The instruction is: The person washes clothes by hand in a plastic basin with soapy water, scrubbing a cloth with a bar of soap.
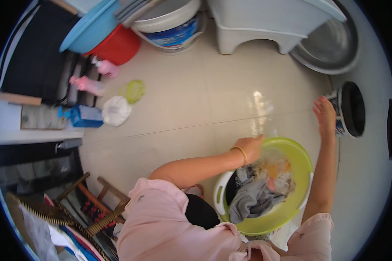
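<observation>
A lime-green plastic tub [300, 195] with white handles stands on the floor close in front of me, holding wet clothes. A grey garment [254, 199] lies over lighter and orange pieces among suds. Above the tub's upper left rim is my left hand [250, 148], wearing a yellow bangle; its fingers are mostly hidden, so its hold is unclear. My right hand [326, 114] reaches past the tub's right side, fingers apart, beside a bucket with a black inside [354, 109] near the wall. Whether it touches the bucket cannot be told.
A white stool [258, 32], a metal basin [330, 45] and a white pail [170, 29] stand at the far side. Blue [88, 29] and red [121, 45] basins, pink pump bottles [88, 85] and a blue bottle [86, 115] are left. A wooden-framed chair [107, 195] is lower left.
</observation>
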A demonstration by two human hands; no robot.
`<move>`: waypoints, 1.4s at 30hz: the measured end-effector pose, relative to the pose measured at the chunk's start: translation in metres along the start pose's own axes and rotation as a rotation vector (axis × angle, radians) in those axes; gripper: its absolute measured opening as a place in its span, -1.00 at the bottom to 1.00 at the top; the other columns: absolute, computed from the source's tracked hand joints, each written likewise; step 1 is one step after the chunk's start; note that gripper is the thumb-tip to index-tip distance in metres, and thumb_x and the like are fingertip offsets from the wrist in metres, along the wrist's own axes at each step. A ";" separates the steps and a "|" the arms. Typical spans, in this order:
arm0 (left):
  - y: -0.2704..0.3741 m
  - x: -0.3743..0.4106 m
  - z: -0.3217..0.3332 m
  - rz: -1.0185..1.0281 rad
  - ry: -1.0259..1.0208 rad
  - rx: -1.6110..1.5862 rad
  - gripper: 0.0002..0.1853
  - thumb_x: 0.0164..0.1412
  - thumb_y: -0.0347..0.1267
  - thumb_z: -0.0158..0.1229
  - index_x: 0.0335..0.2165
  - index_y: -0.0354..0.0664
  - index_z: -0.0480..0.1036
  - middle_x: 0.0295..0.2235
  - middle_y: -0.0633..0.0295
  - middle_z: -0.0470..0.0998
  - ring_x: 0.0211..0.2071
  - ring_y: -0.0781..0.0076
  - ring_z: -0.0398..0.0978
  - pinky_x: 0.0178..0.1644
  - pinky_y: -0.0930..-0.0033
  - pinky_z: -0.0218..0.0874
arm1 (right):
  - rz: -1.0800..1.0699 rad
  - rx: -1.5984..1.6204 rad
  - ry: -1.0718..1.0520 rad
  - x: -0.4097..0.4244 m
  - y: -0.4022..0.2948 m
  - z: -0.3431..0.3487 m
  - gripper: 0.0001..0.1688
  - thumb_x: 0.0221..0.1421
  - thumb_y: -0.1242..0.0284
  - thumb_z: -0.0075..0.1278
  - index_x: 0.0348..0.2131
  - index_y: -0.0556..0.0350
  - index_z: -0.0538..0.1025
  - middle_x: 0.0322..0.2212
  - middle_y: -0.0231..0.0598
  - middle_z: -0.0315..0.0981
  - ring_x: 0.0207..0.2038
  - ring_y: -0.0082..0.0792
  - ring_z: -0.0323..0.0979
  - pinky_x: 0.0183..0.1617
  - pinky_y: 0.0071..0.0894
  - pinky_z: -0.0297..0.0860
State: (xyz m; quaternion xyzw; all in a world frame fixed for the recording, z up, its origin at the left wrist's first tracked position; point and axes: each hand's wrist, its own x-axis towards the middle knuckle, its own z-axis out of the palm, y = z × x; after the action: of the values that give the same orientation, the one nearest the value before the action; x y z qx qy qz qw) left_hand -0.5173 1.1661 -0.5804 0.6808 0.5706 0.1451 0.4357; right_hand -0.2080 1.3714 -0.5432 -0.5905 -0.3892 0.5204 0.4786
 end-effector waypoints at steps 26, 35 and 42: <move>0.007 -0.005 -0.020 -0.108 -0.116 -0.038 -0.66 0.24 -0.23 0.07 -0.15 -0.25 0.27 -0.48 -0.11 0.55 -0.41 -0.21 0.52 -0.32 -0.12 0.32 | -0.008 0.061 -0.026 0.241 -0.059 -0.068 0.09 0.27 0.11 0.07 0.39 0.23 -0.19 0.39 0.18 -0.35 0.41 0.04 -0.13 0.40 -0.18 0.16; 0.010 0.001 -0.016 -0.066 -0.077 -0.048 -0.68 0.24 -0.25 0.06 -0.16 -0.25 0.28 -0.50 -0.08 0.55 -0.43 -0.18 0.52 -0.34 -0.10 0.32 | 0.092 -0.002 0.106 0.242 -0.025 -0.073 -0.25 0.33 0.15 -0.01 0.30 0.17 0.17 0.24 -0.03 0.19 0.16 -0.14 0.36 0.23 -0.23 0.34; 0.008 -0.010 -0.019 -0.029 -0.039 -0.100 -0.66 0.27 -0.18 0.09 -0.18 -0.23 0.35 -0.50 -0.04 0.54 -0.42 -0.12 0.53 -0.31 -0.03 0.35 | -0.438 -0.688 -0.344 -0.093 -0.008 0.068 -0.68 0.37 0.45 -0.09 -0.01 0.24 0.55 -0.13 -0.16 0.57 -0.10 -0.39 0.51 0.02 -0.43 0.39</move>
State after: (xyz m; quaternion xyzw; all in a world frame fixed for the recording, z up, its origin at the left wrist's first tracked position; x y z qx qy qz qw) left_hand -0.5286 1.1652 -0.5598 0.6523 0.5640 0.1540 0.4824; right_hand -0.2888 1.2948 -0.5129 -0.5236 -0.7298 0.3378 0.2815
